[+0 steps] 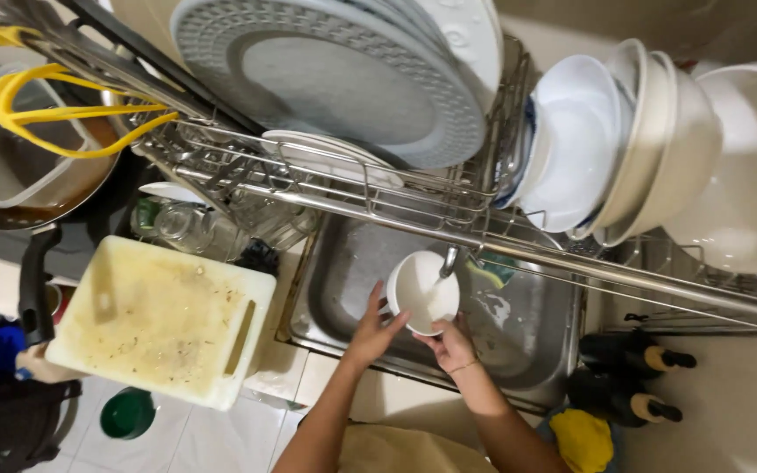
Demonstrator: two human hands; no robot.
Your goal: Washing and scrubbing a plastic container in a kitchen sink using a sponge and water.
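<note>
1. The left hand [370, 333] grips the near-left side of a small white bowl [422, 292]. Its fingers [377, 302] curl up around the rim.
2. The right hand [450, 343] holds the same bowl from the near-right side. Its fingers press on the lower edge, so both hands are grasping the bowl and neither is free.
3. The bowl sits between the two hands, just past the fingertips. It is tipped so its open side faces up at the camera. Both hands are about equally close to it.
4. A tap [449, 261] pokes down right at the far rim of the bowl. White foam or water shows inside the bowl on that side.
5. The bowl is held over a steel sink [536, 350]. A green and yellow sponge [494, 270] lies in the sink, just right of the bowl.
6. A wire dish rack [378, 188] hangs over the far side of the sink. It holds a big grey plate [335, 79] and a row of white bowls [650, 140].
7. On the counter left of the sink lies a stained cutting board [164, 320].
8. Two dark bottles [633, 377] lie to the right of the sink, well apart from the hands.
9. A dark pan [28, 188] sits at the far left, with a yellow whisk [54, 114] above it.
</note>
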